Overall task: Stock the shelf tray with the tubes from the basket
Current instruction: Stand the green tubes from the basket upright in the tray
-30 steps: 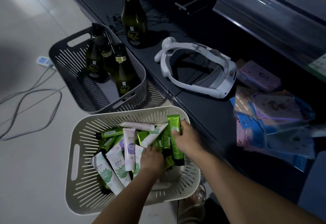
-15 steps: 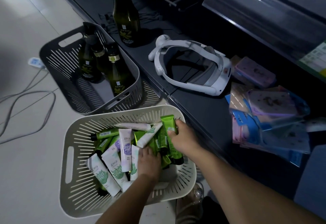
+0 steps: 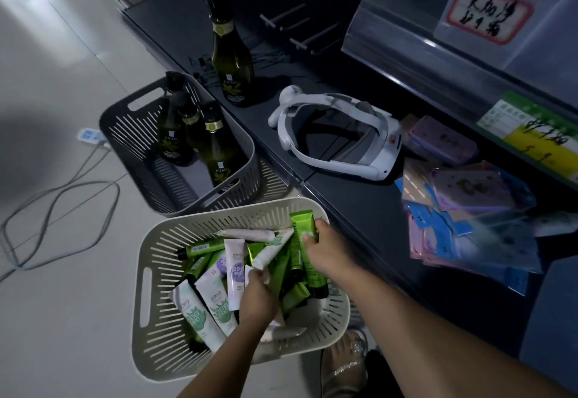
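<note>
Roughly a dozen tubes (image 3: 215, 303), white and green mixed, are lying heaped in the white basket (image 3: 237, 214); overlap is preventing an exact count, and more are likely hiding underneath. One green tube (image 3: 301, 225) is standing up at the basket's far right corner, where the right hand (image 3: 327, 249) is gripping it mid-body, thumb and fingers wrapped round it. The left hand (image 3: 256, 299) is reaching into the middle of the basket with fingers curled down among the tubes; whether it is actually holding one cannot be told. Judging by look, these are light, soft plastic squeeze tubes with a glossy skin, so they are probably slipping against each other easily. They are best taken round the barrel or near the stiffer cap end, with only light pressure, since the flat crimped tail is giving little purchase. The dark shelf (image 3: 359, 209) is running just right of the basket and none of the tubes are on it yet. Also counted: one grey basket (image 3: 125, 134) just beyond the white basket, carrying three dark bottles (image 3: 217, 153); one more bottle (image 3: 231, 62) standing on the shelf farther beyond; one white headset (image 3: 383, 147) and one pile of packets (image 3: 469, 206) lying on the shelf to the basket's right.
</note>
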`<state>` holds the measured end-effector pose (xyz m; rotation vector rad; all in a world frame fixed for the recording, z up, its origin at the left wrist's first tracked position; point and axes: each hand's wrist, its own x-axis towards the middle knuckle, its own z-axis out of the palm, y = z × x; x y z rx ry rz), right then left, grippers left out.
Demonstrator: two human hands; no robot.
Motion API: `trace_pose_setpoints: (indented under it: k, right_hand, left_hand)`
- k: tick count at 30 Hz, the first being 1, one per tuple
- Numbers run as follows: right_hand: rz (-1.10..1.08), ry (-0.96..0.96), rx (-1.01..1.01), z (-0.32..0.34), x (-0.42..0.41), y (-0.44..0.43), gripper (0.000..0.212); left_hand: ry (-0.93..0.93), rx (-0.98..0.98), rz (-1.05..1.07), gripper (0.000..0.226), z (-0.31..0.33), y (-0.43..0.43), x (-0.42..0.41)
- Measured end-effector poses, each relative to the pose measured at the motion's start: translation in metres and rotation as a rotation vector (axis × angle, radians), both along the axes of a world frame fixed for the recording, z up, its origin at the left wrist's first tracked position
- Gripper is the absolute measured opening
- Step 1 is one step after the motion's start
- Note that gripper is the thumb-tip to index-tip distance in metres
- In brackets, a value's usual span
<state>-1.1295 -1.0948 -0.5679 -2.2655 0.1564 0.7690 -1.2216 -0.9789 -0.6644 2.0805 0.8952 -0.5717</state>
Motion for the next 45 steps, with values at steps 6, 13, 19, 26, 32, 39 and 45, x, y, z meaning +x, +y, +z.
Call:
trace_pose_setpoints:
  k: [6,13,19,26,32,39,45]
  right_hand:
    - [-0.033,-0.004,0.024,0.027,-0.01,0.0,0.021]
    - [-0.109,-0.105,0.079,0.066,-0.026,-0.018,0.016]
    - [-0.161,-0.206,0.176,0.113,-0.042,-0.037,0.043]
    - [-0.273,-0.29,0.335,0.161,-0.06,-0.062,0.039]
    - [-0.364,-0.427,0.446,0.211,-0.077,-0.091,0.026]
    - [-0.427,-0.629,0.477,0.274,-0.101,-0.138,0.027]
    - [-0.466,-0.844,0.421,0.321,-0.11,-0.184,0.021]
  left_hand:
    - [0.108,-0.638,0.466,0.018,0.042,0.01,-0.003]
    - [-0.007,-0.779,0.311,0.032,0.112,0.005,-0.004]
    - [-0.326,-0.75,0.209,0.016,0.175,-0.011,0.0]
    - [-0.512,-0.735,0.091,0.022,0.237,-0.031,-0.007]
    - [-0.705,-0.658,-0.055,0.011,0.295,-0.054,-0.013]
    - [-0.842,-0.618,-0.159,0.009,0.356,-0.093,-0.012]
    - [-0.953,-0.592,-0.301,0.004,0.401,-0.144,-0.001]
